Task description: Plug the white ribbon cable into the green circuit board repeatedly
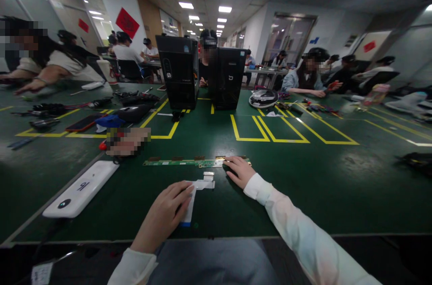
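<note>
My left hand [165,211] is closed over a white flat ribbon cable [189,211] with a blue end, close to the table's front edge. Its fingers cover the cable's left side, so the exact grip is partly hidden. From the cable's top a bent white piece [205,184] runs right, and a small silvery connector [209,175] shows just above it. A long, narrow green circuit board [175,163] lies crosswise beyond both hands. My right hand [240,171] rests with fingers stretched out, fingertips touching the right part of that board.
A white power strip-like box [81,189] lies to the left, with a pixelated item [126,142] behind it. Two black computer towers [178,71] stand across the green table [303,186]. Tools and cables [67,106] lie at the left. Co-workers [312,71] sit around.
</note>
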A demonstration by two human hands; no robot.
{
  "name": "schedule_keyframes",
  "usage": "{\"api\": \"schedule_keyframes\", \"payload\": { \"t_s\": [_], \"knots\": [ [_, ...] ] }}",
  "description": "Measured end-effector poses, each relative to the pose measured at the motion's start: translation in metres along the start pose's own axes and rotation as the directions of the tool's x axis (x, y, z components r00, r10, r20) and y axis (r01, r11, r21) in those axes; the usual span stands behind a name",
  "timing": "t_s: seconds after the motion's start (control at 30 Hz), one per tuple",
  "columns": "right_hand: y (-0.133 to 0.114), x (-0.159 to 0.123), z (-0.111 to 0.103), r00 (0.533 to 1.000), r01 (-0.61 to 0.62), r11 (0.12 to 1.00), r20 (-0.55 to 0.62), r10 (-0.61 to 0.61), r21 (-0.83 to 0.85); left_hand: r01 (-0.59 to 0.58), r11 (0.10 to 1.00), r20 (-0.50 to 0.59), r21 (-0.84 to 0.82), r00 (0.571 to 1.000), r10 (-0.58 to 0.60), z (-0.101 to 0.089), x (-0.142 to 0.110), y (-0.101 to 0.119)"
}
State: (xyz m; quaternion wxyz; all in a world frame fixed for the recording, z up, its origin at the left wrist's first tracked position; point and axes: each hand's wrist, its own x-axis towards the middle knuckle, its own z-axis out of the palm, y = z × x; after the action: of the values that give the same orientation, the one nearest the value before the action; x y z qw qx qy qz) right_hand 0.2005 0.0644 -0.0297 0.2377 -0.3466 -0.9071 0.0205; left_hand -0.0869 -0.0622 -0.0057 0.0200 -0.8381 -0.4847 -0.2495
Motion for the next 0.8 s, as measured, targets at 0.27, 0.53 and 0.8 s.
{"api": "schedule_keyframes", "payload": {
  "t_s": [0.27,0.53,0.8],
  "knots": [
    [-0.011,0.000,0.003,0.997,-0.018,0.999,0.072,0.021,-0.032,-0.051,0.998,0.070,-0.023,0.996,0.052,0.013,0.038,0.031],
    [-0.013,0.001,0.001,0.995,-0.044,0.999,0.091,0.047,-0.027,0.017,1.000,0.105,0.006,0.994,-0.018,0.031,0.048,0.037],
    [-0.019,0.003,-0.001,0.991,-0.094,0.995,0.097,0.096,-0.027,0.027,0.998,0.086,0.055,0.996,-0.032,0.042,0.053,0.057]
  ]
}}
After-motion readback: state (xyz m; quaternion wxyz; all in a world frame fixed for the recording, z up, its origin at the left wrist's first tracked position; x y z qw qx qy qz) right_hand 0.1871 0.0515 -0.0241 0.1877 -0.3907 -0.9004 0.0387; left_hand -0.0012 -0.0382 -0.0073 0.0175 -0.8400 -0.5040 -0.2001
